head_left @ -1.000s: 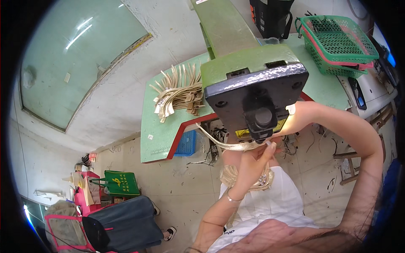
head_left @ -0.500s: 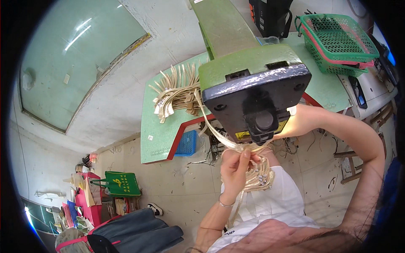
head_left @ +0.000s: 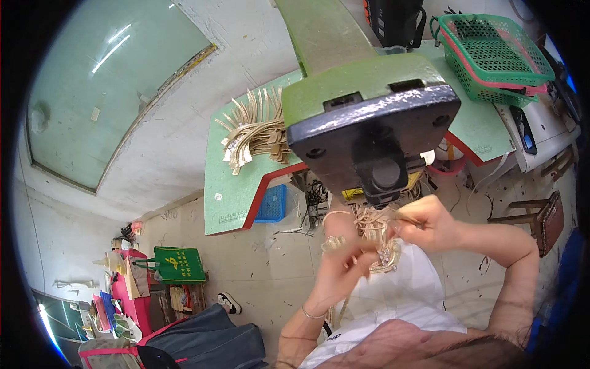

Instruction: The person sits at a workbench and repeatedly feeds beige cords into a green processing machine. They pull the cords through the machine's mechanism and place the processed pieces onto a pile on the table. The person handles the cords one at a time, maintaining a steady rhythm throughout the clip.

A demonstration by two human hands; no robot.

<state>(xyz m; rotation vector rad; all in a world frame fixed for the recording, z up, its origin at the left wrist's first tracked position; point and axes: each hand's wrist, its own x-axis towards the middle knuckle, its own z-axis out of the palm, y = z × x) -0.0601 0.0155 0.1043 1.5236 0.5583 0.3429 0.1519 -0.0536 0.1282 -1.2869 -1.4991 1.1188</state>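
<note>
A bundle of gold strips [head_left: 388, 257], set with pale shiny pieces, lies on the lap at the front edge of the white garment [head_left: 409, 292], its tan ends spilling forward over the knees. The left hand [head_left: 349, 269] is at the bundle's left side, thumb and fingers bent toward it; blur hides whether they pinch a strip. The right hand [head_left: 430, 224] is just beyond the bundle's right side, fingers curled and tips drawn close together; I cannot tell what, if anything, is between them.

A second stack of gold strips [head_left: 261, 142] is fanned out near the back edge of the green tabletop's [head_left: 236, 200] left wing. So the strips are in two lots, and neither shows clearly which is finished or how many remain. The green-and-black machine head [head_left: 369, 138] overhangs the tabletop's red-edged cutout. Farther out, green baskets [head_left: 491, 71] stand toward the tabletop's back right corner.
</note>
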